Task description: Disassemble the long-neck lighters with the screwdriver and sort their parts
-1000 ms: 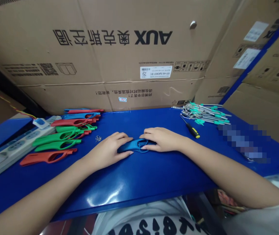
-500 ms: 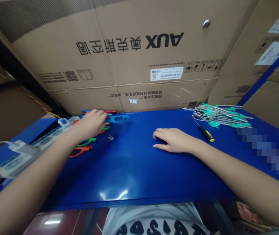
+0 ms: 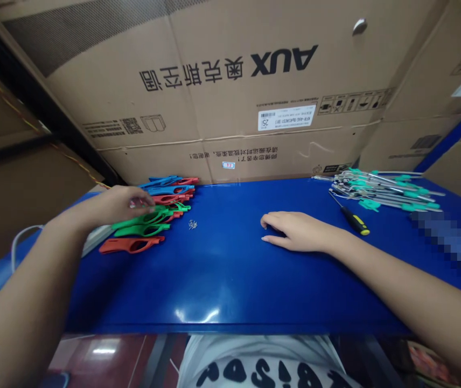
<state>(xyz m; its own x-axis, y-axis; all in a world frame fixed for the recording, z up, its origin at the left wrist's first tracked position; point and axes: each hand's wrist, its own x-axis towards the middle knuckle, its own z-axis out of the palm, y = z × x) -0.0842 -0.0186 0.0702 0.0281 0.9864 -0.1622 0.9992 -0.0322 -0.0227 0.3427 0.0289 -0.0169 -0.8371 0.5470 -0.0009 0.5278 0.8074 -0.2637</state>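
My left hand (image 3: 127,203) is over the left part of a row of coloured plastic handles with finger loops, its fingers loosely curled and a gap between them and the thumb. It appears to hold nothing. Blue handles (image 3: 169,190) lie at the back of the row, green handles (image 3: 145,230) nearer, and an orange-red handle (image 3: 131,245) is at the front. Just right of the row sits a small heap of screws (image 3: 192,224). My right hand (image 3: 291,230) rests on the blue table, empty, with thumb and fingers apart.
At the back right lies a bundle of thin metal rods with green parts (image 3: 392,191). A black and yellow screwdriver (image 3: 355,220) is in front of it. A cardboard wall (image 3: 214,118) closes off the back. A white power strip (image 3: 96,240) is partly hidden behind my left arm.
A blue handle that was in my left hand now lies on the row. My left hand has moved left, away from it. My right hand keeps its place; the view has shifted slightly.
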